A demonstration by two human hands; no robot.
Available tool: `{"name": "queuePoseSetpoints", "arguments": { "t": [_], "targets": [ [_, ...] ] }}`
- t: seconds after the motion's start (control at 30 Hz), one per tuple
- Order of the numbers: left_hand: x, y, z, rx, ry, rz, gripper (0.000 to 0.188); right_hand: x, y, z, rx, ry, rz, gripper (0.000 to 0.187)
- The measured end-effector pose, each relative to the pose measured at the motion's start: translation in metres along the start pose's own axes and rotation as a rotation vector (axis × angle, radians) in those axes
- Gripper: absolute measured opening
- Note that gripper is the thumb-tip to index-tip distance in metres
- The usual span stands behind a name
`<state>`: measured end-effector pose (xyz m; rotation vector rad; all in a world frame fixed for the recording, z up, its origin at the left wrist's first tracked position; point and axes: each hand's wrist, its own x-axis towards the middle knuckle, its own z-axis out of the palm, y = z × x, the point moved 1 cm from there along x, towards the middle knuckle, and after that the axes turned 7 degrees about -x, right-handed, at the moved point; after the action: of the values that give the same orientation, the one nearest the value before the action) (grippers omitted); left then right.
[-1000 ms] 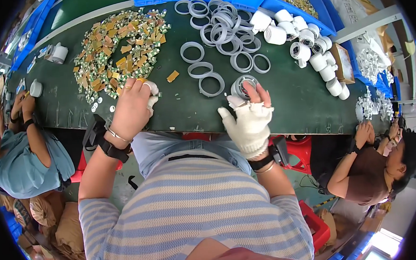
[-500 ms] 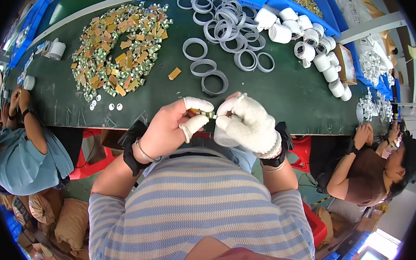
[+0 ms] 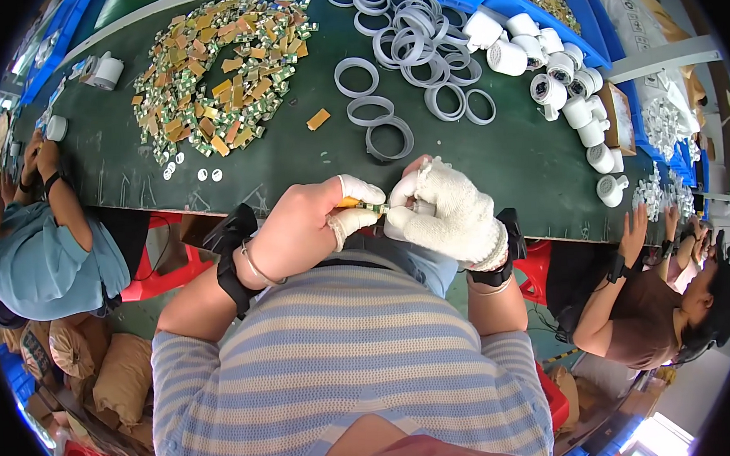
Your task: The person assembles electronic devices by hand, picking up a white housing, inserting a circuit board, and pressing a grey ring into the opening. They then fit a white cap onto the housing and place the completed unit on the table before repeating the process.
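The green table (image 3: pixel 512 165) is carrying a pile (image 3: pixel 207 112) of circuit boards. Right of the pile and nearer the person, the gloved right hand (image 3: pixel 448 213) is holding its fingers curled, grip too hidden to tell; the left hand (image 3: pixel 298 228) is pinching 1 small board (image 3: pixel 372 207).

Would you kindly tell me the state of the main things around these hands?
Small tan-and-green rectangular circuit board: pinched in the left hand
White-gloved right hand: fingers curled, grip unclear
Heaped tan circuit boards: loose, spread out
Grey plastic rings: loose, many overlapping
White cylindrical housings: clustered, some on their sides
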<state>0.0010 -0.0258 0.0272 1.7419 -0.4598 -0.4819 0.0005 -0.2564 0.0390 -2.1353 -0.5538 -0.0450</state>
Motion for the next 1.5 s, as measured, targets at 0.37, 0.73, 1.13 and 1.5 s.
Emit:
{"name": "queuePoseSetpoints", "arguments": {
  "t": [0.37, 0.73, 1.13, 1.5],
  "targets": [
    [0.002, 0.0, 0.004, -0.212, -0.05, -0.125, 0.022, -0.002, 0.009, -0.001, 0.028, -0.064, 0.004, 0.015],
    [-0.007, 0.001, 0.001, -0.039, 0.058, -0.021, 0.021, 0.006, -0.004, -0.001, -0.301, -0.011, -0.129, 0.018],
    [-0.011, -0.019, 0.008, 0.027, 0.091, 0.23, 0.017, 0.009, -0.01, 0.005, -0.262, -0.1, -0.172, 0.016],
    [-0.011, -0.009, -0.005, -0.014, 0.106, 0.013, 0.016, 0.02, -0.006, 0.006, -0.135, -0.123, -0.208, 0.01]
  ]
}}
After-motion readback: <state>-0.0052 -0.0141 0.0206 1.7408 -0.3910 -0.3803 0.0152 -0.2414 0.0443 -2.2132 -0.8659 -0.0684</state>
